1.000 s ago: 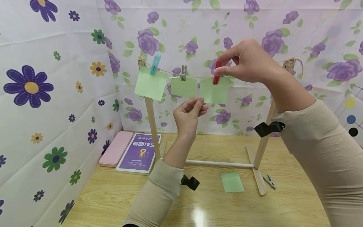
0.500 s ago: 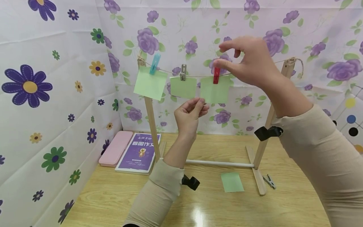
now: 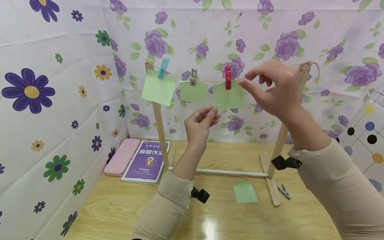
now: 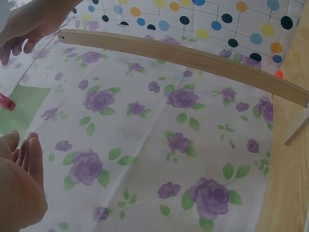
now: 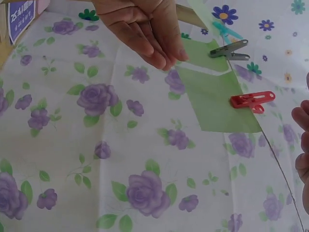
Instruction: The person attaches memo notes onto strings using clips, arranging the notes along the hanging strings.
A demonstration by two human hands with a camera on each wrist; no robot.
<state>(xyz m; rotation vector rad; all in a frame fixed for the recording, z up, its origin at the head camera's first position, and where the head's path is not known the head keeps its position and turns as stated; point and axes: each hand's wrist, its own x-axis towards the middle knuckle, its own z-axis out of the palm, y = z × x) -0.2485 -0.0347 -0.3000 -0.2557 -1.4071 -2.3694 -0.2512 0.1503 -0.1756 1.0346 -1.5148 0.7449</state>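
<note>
A green paper note [image 3: 228, 96] hangs from the string under a red clothespin [image 3: 228, 77]. My left hand [image 3: 197, 126] is just below the note's lower left corner, fingers relaxed; in the right wrist view its fingertips [image 5: 166, 60] are beside that corner, seemingly not gripping it. My right hand [image 3: 277, 88] hovers to the right of the red clothespin near the string, thumb and index finger apart and nothing held. Left of it hang another green note [image 3: 193, 93] under a metal clip [image 3: 193, 77] and a third note [image 3: 159, 88] under a blue clothespin [image 3: 163, 67].
Two wooden posts [image 3: 159, 126] carry the string, joined below by a white rod [image 3: 231, 172]. On the table [image 3: 228, 220] lie a loose green note [image 3: 245, 192], a metal clip [image 3: 284, 191], a purple book [image 3: 147, 161] and a pink case [image 3: 123, 156].
My right hand has let go of the red clothespin and moved right and down. The clothespin stays on the string and note. My left hand has dropped slightly from the note's corner.
</note>
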